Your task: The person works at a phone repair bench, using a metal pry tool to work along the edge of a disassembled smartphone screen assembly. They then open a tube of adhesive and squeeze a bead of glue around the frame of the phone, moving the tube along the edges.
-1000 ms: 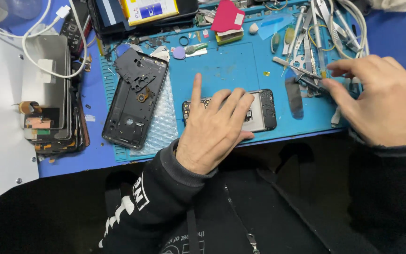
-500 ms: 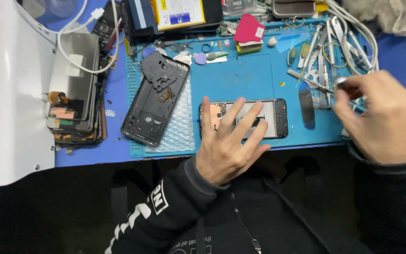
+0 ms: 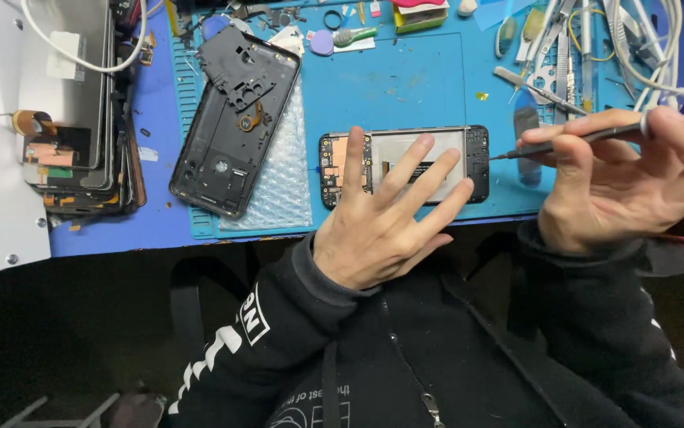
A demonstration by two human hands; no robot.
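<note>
Now, from left to right:
Stack: old screens (image 3: 80, 119) lie piled at the far left, well apart from both hands.
Back cover: a black shell (image 3: 235, 119) lies tilted on bubble wrap (image 3: 278, 186), left of the phone.
Phone: the open phone (image 3: 403, 164) lies on the blue mat (image 3: 405, 79), its long side running left to right.
Left hand: the left hand (image 3: 381, 222) lies flat on the phone, fingers spread wide, holding nothing, just pressing down.
Screwdriver: the thin screwdriver (image 3: 567, 140) lies sideways too, its tip pointing left, just beside the phone's right end.
Right hand: the right hand (image 3: 619, 182) pinches the screwdriver with closed fingers, to the right of the phone.
Nearer hand: the left hand is on the phone; the right is close by.
Tools: tweezers and wires (image 3: 595, 40) lie at the top right.
</note>
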